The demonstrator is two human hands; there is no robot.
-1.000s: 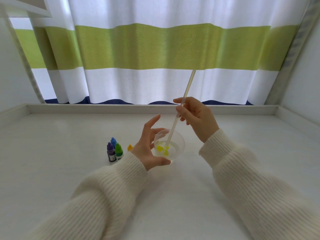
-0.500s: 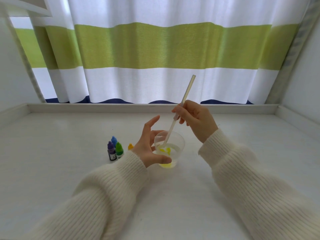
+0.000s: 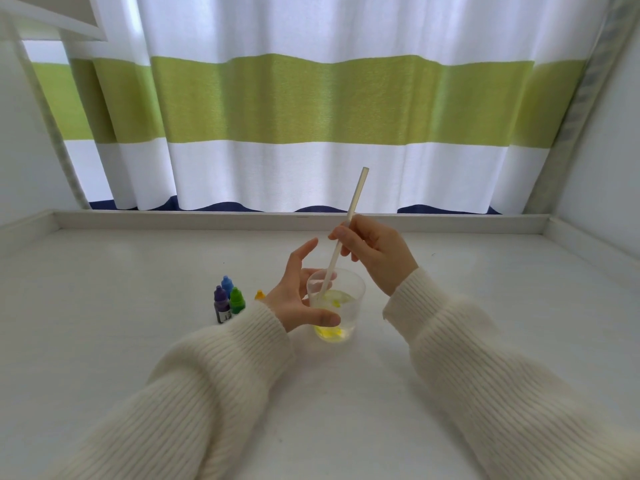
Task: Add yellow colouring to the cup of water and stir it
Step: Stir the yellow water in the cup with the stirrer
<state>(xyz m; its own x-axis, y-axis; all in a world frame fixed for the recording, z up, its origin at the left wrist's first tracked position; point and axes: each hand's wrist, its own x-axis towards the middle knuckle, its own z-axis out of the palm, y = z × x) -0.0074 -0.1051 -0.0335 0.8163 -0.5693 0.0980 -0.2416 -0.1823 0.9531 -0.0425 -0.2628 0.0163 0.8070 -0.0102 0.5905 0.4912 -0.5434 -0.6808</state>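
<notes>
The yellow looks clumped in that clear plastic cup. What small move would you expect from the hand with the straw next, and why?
Probably a slow circle of the pale straw through the water. The right hand pinches it with its tip already dipped in the clear plastic cup, the left hand steadies the cup, and the yellow colouring sits in unmixed patches, mostly near the bottom.

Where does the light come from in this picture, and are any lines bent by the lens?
Head view: daylight glows through the striped curtain behind; the cup and both sleeves cast only faint shadows on the white table. The wide lens bows the side walls; the focus is sharp.
</notes>
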